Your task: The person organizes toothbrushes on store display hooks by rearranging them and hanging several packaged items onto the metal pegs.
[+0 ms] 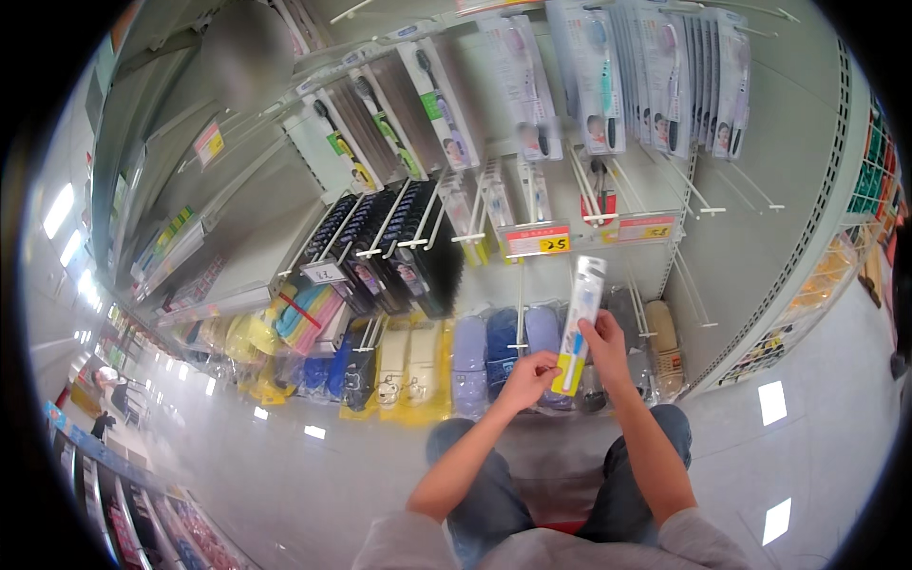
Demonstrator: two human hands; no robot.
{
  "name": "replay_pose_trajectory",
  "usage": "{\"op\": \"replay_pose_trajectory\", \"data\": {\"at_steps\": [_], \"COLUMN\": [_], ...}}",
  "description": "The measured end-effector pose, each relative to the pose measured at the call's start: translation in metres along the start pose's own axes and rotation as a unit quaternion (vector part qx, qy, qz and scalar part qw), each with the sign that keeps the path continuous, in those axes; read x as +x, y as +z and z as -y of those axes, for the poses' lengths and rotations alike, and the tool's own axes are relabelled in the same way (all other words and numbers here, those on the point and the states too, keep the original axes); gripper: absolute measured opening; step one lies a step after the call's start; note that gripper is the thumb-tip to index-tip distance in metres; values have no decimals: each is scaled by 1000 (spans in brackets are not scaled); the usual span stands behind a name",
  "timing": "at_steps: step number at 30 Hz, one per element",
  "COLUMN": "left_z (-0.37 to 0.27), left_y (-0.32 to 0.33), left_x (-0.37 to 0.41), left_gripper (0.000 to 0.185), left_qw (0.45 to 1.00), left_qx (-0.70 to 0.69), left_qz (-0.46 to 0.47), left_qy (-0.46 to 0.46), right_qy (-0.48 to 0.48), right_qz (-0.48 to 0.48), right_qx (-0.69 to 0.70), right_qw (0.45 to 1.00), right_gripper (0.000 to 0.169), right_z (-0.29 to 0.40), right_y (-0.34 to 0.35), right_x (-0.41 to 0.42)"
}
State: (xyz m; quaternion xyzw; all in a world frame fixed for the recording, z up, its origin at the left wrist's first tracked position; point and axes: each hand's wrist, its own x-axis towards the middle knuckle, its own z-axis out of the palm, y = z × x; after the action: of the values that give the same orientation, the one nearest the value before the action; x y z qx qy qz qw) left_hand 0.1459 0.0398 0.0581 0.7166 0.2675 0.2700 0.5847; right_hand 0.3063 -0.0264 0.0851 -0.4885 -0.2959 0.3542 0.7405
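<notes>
A packaged toothbrush (578, 335) is held between my two hands, tilted slightly, its white card top away from me and its yellow end toward me. My left hand (531, 377) pinches the lower left edge near the yellow end. Around the middle of the pack's right side, my right hand (605, 349) has its thumb on the front. Just beyond the pack hang white display hooks, one carrying a red-backed toothbrush pack (598, 196). A red and white price tag (538, 241) is fixed to the hooks left of that pack.
Toothbrush packs (602, 78) hang in rows above, and dark boxed packs (388, 246) hang at the left. Bagged slippers (470, 356) line the bottom shelf before my knees. A perforated shelf upright (791, 256) stands at the right. Glossy tiled floor (285, 470) spreads on both sides.
</notes>
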Motion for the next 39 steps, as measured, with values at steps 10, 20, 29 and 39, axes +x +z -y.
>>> {"op": "replay_pose_trajectory", "data": {"at_steps": [10, 20, 29, 39], "left_z": [-8, 22, 15, 15], "left_y": [-83, -113, -110, -115], "left_x": [24, 81, 102, 96], "left_gripper": [14, 23, 29, 29], "left_qw": [959, 944, 913, 918], "left_qx": [-73, -52, -99, -80], "left_qz": [-273, -312, -363, -367], "left_qy": [-13, 91, 158, 130], "right_qy": [18, 14, 25, 74], "right_qz": [78, 120, 62, 67], "right_qx": [4, -104, -153, -148], "right_qw": [997, 987, 986, 984], "right_gripper": [26, 32, 32, 33], "right_z": [-10, -38, -48, -37], "right_y": [-1, 4, -3, 3], "right_x": [7, 7, 19, 20]}}
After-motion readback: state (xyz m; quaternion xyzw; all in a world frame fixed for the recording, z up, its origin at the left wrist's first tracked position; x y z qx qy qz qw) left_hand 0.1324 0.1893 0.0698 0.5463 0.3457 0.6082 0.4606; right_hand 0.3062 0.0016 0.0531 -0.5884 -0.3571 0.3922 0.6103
